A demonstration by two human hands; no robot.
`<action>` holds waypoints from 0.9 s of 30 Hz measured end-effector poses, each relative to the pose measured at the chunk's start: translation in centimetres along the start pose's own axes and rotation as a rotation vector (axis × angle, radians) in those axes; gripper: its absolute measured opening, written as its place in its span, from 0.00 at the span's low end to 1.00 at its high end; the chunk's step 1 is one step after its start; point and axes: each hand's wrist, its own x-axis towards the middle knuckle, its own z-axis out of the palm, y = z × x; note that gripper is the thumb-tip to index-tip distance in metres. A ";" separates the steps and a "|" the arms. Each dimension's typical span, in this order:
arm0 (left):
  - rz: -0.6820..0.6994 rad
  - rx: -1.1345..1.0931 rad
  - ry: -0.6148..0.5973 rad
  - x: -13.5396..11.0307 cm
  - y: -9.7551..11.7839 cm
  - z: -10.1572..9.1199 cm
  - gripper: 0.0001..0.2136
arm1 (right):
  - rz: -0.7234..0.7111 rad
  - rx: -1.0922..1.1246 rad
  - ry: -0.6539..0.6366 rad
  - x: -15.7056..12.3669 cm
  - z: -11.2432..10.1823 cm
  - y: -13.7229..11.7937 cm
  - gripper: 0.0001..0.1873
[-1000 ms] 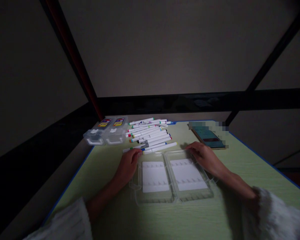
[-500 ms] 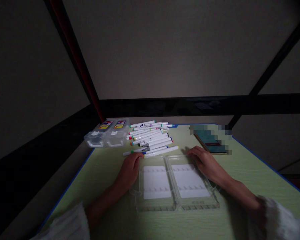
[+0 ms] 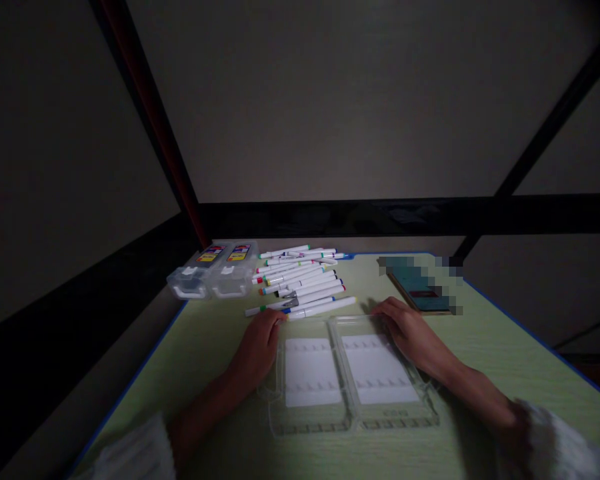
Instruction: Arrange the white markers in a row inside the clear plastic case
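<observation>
Two halves of a clear case [image 3: 351, 400] lie open on the table [image 3: 215, 447]

It lies flat before me, a white panel [image 3: 313, 373] in each half. My left hand [image 3: 258, 340] curls at its far left corner, my right hand [image 3: 407, 337] over its far right edge; each grip touches the plastic, though I cannot tell whether it pinches or only rests. Just beyond my left fingertips, white markers [image 3: 323, 292] with coloured ends lie in a loose pile. Two labelled boxes [image 3: 231, 275] sit side by side to their left, and a phone [image 3: 425, 293] lies beyond my right hand
</observation>
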 end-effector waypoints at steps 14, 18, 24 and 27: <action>0.064 0.020 0.029 -0.3 -0.8 0.5 0.12 | 0.003 0.033 0.012 0.1 -0.2 -0.6 0.15; 0.073 0.012 0.028 -0.4 -1.0 0.6 0.13 | 0.007 0.044 0.010 0.1 -0.1 -0.5 0.15; 0.069 0.003 -0.016 -0.3 -0.7 0.4 0.15 | 0.009 0.067 0.004 0.0 0.0 -0.2 0.16; 0.083 0.005 -0.025 -0.3 -0.6 0.3 0.15 | 0.015 0.069 0.001 0.0 0.0 -0.2 0.16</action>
